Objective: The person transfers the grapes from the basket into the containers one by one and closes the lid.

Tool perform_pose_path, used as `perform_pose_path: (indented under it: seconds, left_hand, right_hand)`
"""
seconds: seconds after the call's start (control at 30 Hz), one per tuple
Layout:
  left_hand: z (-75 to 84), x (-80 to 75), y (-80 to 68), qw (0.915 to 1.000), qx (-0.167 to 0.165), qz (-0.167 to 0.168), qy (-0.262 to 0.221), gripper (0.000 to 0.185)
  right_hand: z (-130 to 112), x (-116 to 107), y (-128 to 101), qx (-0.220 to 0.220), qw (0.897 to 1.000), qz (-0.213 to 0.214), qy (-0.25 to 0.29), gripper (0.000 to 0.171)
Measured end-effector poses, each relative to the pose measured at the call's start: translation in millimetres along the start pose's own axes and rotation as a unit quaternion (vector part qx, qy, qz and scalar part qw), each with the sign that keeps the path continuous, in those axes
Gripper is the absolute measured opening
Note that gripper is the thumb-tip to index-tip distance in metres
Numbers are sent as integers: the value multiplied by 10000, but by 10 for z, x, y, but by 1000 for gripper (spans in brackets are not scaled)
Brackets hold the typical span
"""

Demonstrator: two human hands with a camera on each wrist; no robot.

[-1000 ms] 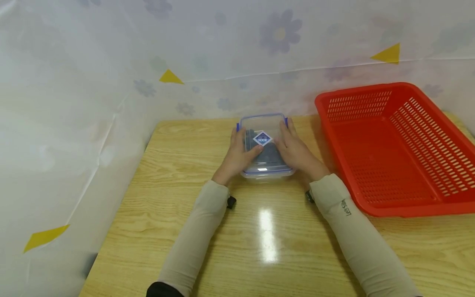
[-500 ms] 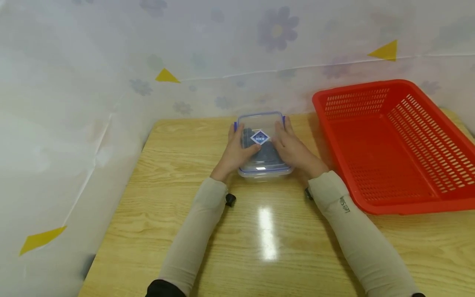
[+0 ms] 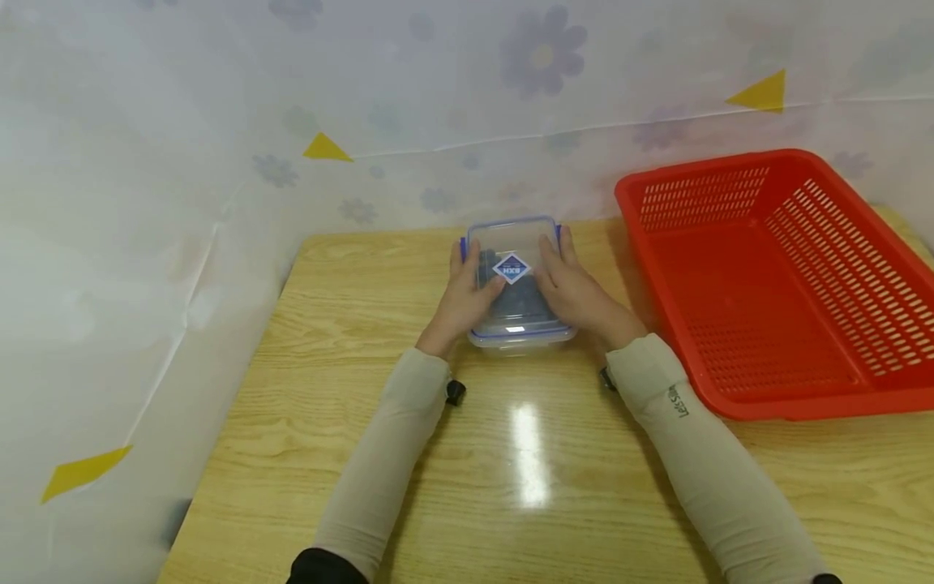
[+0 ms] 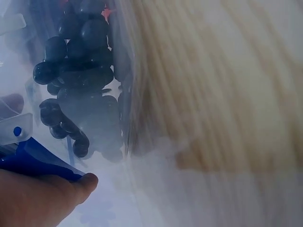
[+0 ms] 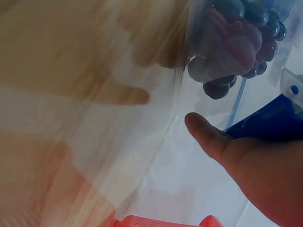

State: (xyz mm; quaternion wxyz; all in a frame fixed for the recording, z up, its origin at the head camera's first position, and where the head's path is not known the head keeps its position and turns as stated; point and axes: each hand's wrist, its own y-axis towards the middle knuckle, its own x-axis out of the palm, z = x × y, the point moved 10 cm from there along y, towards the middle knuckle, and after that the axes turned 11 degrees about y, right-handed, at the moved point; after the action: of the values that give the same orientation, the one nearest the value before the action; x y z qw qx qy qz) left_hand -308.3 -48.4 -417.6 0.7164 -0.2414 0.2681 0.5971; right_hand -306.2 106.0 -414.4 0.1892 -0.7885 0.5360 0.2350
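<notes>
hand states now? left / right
Left hand: holds the left side of the clear lidded container, thumb on the lid.
Right hand: holds the container's right side, thumb on the lid.

sleeves [image 3: 387, 470]: beige, long | black cuff edge near elbow | small lettering on right sleeve [image 3: 679, 401]

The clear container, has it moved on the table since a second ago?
No. The clear container sits at the same spot against the table's far edge, beside the red basket.
</notes>
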Motion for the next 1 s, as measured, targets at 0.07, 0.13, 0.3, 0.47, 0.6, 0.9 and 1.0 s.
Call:
perform_pose_path:
  seconds: [0.07,0.13,0.3,0.47,0.6,0.9,1.0]
  left_hand:
    - [6,4,-1,10000,18,1,53,77]
    - [19,6,2,9999,54,17,124,73]
    - [33,13,10,9996,50,37,265,65]
    - [29,8,15,9989,-73,118,453,59]
    - [41,-3,24,9984,-93,242,496,56]
    - [74,-17,20,9975,-182,367,584,54]
    - [73,-19,17,9971,-197,382,629,54]
  right_hand:
    - [0,2,0,23,10000,6,-5,65]
    - [3,5,0,51,10000,10,-28,65]
    - [-15,3,4,26,9999,53,-125,65]
    - [-15,11,8,5,9998,46,-188,66]
    - [-7,14,10,25,9998,40,-202,66]
    - [2,20,15,140,9996,33,-238,66]
    - [-4,25,17,128,9996,37,-268,66]
